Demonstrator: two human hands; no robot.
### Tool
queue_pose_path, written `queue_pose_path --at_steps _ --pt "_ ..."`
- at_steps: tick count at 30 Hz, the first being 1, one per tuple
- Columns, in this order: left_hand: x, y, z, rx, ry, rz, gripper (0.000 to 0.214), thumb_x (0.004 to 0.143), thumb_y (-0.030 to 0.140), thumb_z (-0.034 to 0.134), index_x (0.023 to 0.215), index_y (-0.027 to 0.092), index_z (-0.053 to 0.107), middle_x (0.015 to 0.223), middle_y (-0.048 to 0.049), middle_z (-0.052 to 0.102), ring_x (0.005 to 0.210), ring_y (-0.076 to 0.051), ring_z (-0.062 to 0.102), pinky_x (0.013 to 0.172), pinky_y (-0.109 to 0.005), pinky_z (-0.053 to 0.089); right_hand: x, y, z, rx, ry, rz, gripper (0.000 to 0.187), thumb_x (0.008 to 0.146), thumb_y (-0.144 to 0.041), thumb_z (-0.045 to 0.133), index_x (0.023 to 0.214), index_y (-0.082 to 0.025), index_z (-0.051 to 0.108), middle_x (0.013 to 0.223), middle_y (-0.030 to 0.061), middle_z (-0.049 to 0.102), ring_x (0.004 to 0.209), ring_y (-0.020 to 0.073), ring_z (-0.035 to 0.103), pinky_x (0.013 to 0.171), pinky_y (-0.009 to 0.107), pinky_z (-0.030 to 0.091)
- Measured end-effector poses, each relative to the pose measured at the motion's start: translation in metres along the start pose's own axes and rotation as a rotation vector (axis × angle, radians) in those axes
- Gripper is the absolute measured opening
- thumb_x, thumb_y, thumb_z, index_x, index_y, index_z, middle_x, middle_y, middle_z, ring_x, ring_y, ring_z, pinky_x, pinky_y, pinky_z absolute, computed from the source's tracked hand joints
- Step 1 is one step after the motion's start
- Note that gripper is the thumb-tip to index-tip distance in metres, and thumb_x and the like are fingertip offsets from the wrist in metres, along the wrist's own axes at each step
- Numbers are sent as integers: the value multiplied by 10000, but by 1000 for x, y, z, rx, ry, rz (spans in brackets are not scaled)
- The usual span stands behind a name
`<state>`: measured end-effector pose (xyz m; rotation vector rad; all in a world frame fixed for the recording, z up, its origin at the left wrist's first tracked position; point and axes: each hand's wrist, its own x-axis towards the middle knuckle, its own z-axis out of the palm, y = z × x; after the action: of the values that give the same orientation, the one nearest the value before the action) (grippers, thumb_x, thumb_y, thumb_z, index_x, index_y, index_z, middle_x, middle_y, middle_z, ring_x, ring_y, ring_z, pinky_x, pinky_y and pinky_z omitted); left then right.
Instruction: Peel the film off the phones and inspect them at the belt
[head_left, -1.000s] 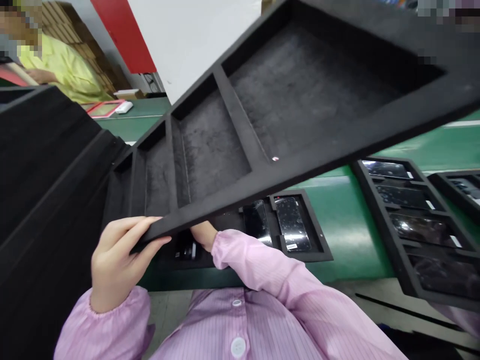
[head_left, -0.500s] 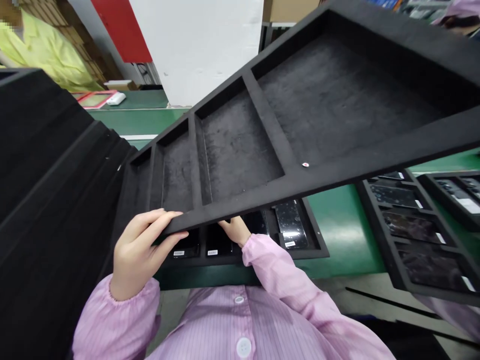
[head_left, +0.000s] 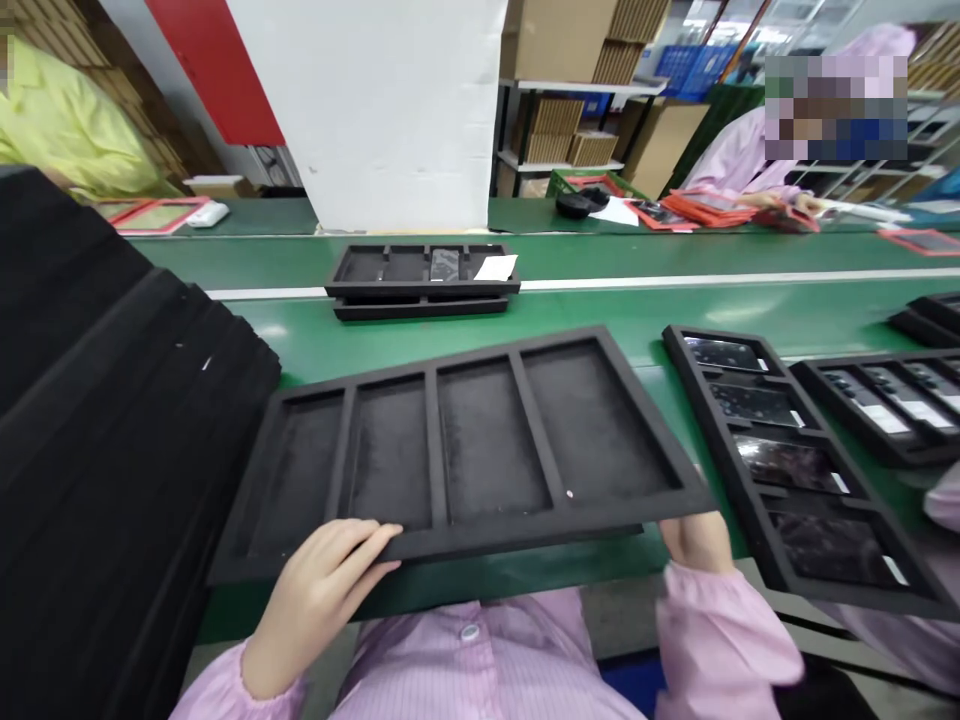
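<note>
An empty black foam tray (head_left: pixel 465 535) with several long compartments lies nearly flat in front of me, over the green belt. My left hand (head_left: pixel 319 590) grips its near edge, fingers curled over the rim. Under the tray's near right corner, my right hand (head_left: pixel 694 540) holds it from below, the fingers mostly hidden. The tray that lay beneath it is now covered.
A tall stack of black foam trays (head_left: pixel 97 420) fills the left. A tray holding phone screens (head_left: pixel 787 470) lies to the right, another tray of parts (head_left: pixel 885 405) beyond it. A stacked tray (head_left: pixel 420 285) sits farther along the belt. Two other people work across the belt.
The empty tray has come down from a steep tilt to nearly flat, covering the tray of screens below. My right hand has shifted from the middle to the tray's right corner.
</note>
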<state>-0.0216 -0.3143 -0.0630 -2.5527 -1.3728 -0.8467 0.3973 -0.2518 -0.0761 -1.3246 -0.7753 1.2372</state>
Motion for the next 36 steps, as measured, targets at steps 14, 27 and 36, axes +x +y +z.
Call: queue_pose_path --at_steps 14,27,36 --pt "68 -46 33 82 0 119 228 980 218 508 1172 163 621 1022 -88 674 931 -213 630 838 -353 514 -10 -11 -4 -124 -23 110 947 715 -582 770 1513 -358 312 1418 98 531 1157 310 633 915 477 580" --pt "285 -272 109 84 5 -330 353 883 293 560 1178 122 651 1157 -149 615 1145 -309 539 1157 -605 211 -11 50 -20 -247 450 -50 1026 619 -742 728 1425 -176 436 1224 138 622 1041 296 653 911 398 556" --pt "289 -332 145 80 -141 -532 389 865 323 581 1204 151 663 1246 -166 597 1240 -346 489 1144 -694 97 -12 88 -40 -301 492 61 919 615 -756 667 1289 -141 558 1183 142 674 1142 311 622 912 338 522"
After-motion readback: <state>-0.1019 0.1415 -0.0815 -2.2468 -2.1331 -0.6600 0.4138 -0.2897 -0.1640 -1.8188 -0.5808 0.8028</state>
